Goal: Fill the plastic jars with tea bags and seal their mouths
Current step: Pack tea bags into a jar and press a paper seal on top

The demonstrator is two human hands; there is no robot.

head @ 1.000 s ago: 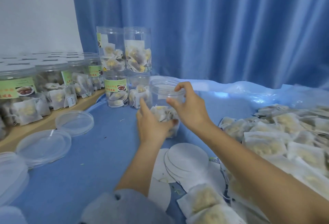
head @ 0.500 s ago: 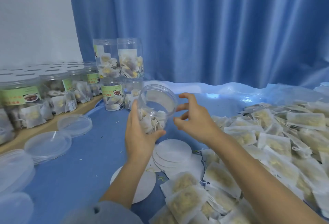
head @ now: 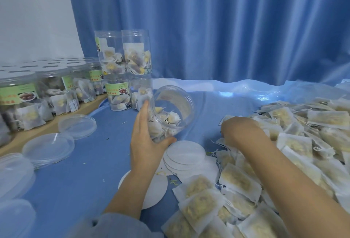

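The plastic jar [head: 170, 112] is clear, thin-walled and light, about a third full of tea bags, and it is held tilted with its open mouth turned up and to the right. It should be stiff enough for a wrap-around grip on the lower wall, though a hard squeeze would likely flex it and the smooth wall may slip. The left hand [head: 146, 143] holds it just so: fingers [head: 142, 113] laid up along the jar's left wall, thumb hooked under the base, a loose cradle rather than a clamp.

The right hand [head: 241, 133] is down on the near edge of the tea bag pile [head: 295, 137], knuckles up and fingertips curled under out of sight (whether they have pinched a bag cannot be told). The bags are soft, papery, nearly weightless sachets with strings that may snag, best pinched by a corner or flat.

Just beside the left hand lies a fan of round white seal discs [head: 186, 152] on the blue-covered counter [head: 79, 177]. Farther left sit clear lids [head: 77, 125], and beyond them filled, labelled jars [head: 118, 95], some stacked two high, before a blue curtain [head: 227, 29].
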